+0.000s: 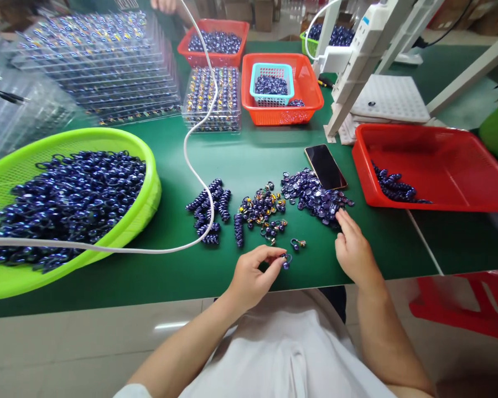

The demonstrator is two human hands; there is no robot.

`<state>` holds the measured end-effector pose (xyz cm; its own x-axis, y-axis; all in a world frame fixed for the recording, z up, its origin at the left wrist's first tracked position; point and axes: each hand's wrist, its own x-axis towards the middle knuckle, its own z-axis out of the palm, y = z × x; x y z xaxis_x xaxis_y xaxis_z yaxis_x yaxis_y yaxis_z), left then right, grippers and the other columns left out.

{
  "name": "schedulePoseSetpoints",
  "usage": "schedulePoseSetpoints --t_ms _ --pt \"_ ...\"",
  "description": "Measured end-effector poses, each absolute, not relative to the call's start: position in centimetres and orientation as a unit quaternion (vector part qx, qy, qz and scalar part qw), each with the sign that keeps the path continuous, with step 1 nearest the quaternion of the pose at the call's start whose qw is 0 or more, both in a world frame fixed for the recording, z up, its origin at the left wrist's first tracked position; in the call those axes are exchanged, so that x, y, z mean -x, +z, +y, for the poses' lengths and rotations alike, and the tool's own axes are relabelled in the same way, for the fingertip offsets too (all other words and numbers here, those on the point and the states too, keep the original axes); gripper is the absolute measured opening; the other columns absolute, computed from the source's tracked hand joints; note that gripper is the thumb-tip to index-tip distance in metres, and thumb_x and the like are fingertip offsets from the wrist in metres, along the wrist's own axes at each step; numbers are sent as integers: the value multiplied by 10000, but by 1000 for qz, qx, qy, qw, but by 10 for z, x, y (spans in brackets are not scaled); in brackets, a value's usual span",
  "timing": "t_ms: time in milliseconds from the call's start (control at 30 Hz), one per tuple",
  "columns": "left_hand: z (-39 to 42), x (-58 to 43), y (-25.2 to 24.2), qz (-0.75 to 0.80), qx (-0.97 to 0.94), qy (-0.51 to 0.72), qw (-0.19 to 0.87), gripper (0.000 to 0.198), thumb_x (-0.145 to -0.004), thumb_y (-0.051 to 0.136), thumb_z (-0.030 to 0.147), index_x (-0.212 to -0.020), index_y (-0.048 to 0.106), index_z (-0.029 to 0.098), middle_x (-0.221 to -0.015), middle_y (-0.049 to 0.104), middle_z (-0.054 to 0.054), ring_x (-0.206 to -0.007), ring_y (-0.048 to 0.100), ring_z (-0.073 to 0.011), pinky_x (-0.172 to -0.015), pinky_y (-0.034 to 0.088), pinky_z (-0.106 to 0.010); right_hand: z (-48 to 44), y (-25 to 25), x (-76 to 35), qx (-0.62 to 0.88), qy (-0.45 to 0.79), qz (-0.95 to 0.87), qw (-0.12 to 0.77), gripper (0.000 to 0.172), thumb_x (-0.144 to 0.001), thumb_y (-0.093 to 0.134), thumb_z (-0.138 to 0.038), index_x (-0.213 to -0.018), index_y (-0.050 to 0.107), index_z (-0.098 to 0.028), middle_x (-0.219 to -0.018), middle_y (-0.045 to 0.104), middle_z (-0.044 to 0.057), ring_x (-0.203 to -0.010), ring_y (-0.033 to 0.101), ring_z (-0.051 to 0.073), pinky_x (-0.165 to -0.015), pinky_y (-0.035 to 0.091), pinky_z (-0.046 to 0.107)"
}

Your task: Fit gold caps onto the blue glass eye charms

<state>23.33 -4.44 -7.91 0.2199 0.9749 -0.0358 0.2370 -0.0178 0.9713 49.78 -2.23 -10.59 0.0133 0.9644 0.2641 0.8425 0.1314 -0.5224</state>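
One beaded loop [288, 260] is being pinched by the left hand [251, 273] over the tabletop [174, 282], apparently leaving most exposed; the right hand [356, 253] is touching the loose caps [309, 192]; whether it is pinching any is not showing.

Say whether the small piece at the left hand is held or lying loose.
Held: the left hand has thumb and forefinger closed on the dark blue piece at their tips.
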Motion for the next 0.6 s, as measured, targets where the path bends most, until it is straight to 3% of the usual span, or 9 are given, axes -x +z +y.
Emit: schedulePoseSetpoints --t_ms 200,333,433,600 --pt "-43 -232 -80 502 -606 376 490 163 -875 642 260 -946 750 159 -857 748 -81 -749 686 -183 -714 549 -274 -49 -85 -479 621 145 -700 321 484 -946 423 -132 -1420 480 -212 -1436 543 113 -1319 526 243 -1100 464 464" --pt "-43 -232 -80 505 -595 377 500 176 -875 645 273 -952 751 155 -871 755 -86 -764 691 -187 -721 552 -276 -52 -75 -484 620 82 -697 351 254 -928 539 -177 -1149 658 -213 -1118 694 101 -1072 633 260 -961 519 459" --pt "-43 -232 -80 513 -571 379 517 188 -868 659 290 -957 751 151 -887 763 -90 -772 695 -190 -726 555 -276 -54 -72 -484 587 82 -739 320 134 -901 602 -185 -999 684 -228 -926 680 68 -912 610 247 -837 522 432" --pt "-44 -232 -80 522 -530 383 548 200 -852 683 302 -961 752 149 -885 767 -82 -761 685 -178 -717 546 -260 -57 -80 -483 583 56 -778 228 144 -882 644 -229 -1014 700 -213 -921 659 75 -884 565 256 -784 486 420"
